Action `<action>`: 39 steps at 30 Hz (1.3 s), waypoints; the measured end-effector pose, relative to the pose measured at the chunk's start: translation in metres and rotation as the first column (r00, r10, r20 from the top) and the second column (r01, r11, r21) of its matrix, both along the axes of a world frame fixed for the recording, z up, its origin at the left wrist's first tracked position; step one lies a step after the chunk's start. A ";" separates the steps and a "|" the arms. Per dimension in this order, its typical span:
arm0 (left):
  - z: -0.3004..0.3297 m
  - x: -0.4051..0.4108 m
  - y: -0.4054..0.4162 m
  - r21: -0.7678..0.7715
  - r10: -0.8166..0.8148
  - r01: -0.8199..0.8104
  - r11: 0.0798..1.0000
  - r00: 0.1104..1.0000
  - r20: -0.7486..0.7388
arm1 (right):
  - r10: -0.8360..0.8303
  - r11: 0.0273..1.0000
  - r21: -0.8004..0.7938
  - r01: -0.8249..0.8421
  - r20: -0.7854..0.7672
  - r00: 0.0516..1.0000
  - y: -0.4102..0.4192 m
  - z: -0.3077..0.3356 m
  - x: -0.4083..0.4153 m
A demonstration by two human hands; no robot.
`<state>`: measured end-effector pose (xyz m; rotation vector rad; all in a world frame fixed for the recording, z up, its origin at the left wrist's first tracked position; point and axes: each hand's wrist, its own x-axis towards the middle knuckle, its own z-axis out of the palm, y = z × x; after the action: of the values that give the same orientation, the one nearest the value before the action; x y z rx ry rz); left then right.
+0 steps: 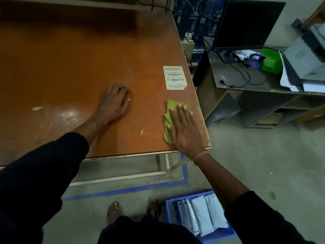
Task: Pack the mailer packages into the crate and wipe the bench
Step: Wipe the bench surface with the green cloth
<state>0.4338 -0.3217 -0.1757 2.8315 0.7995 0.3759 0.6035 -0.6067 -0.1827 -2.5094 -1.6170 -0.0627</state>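
Head view: right hand [182, 127] flat, fingers straight, pressing a green cloth [169, 118] onto the orange bench [70, 67] near its right front corner. Left hand [114, 101] rests on the bench, fingers loosely curled, holding nothing. Barcode label [175, 77] stuck just beyond the cloth. Blue crate [168, 211] on the floor by the feet, mailer packages [202, 213] standing upright inside.

Your bench [70, 59] is orange-brown, with a white barcode-striped label [175, 77] on it. Near that label, your right hand [184, 131] covers a yellow-green cloth [169, 110]. Below the bench, pale grey-white mailer packages [202, 213] fill a blue crate [168, 208].
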 end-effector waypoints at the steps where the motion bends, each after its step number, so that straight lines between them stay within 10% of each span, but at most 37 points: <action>1: 0.001 0.001 0.007 -0.011 0.027 -0.027 1.000 1.000 -0.012 | 0.048 0.999 -0.011 -0.048 -0.009 0.999 0.002 0.003 0.006; 6: 0.004 0.009 0.039 -0.040 0.089 -0.092 0.995 0.995 -0.055 | -0.312 0.950 -0.019 0.312 -0.026 0.950 0.046 0.001 0.028; 10: 0.007 0.012 0.052 -0.073 0.116 -0.119 0.990 0.992 -0.041 | 0.143 0.989 -0.039 -0.144 -0.018 0.989 0.067 0.001 0.033; 15: 0.006 0.017 0.050 -0.092 0.150 -0.153 0.984 0.988 -0.030 | -0.320 0.946 -0.057 0.320 0.013 0.947 0.107 0.003 0.065; 19: 0.003 0.017 0.053 -0.068 0.142 -0.142 0.987 0.990 -0.010 | 0.155 0.985 -0.067 -0.156 -0.025 0.988 0.125 0.006 0.067; 24: -0.004 0.019 0.058 -0.043 0.149 -0.149 0.988 0.989 -0.006 | -0.299 0.953 -0.059 0.297 -0.017 0.954 0.159 0.006 0.101; 29: -0.004 0.019 0.060 -0.041 0.142 -0.141 0.989 0.990 0.017 | 0.124 0.991 -0.047 -0.127 -0.055 0.991 0.173 0.002 0.115; 33: -0.004 0.018 0.060 -0.031 0.146 -0.145 0.989 0.989 0.017 | -0.338 0.941 -0.030 0.336 -0.047 0.940 0.194 0.000 0.141; 39: -0.005 0.008 0.072 -0.030 0.085 -0.084 0.996 0.996 0.010 | 0.041 0.999 -0.028 -0.042 -0.011 0.999 0.195 0.000 0.166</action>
<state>0.4422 -0.2496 -0.1804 2.7724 0.9170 0.3891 0.7695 -0.4118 -0.1832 -2.4914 -1.6770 -0.0219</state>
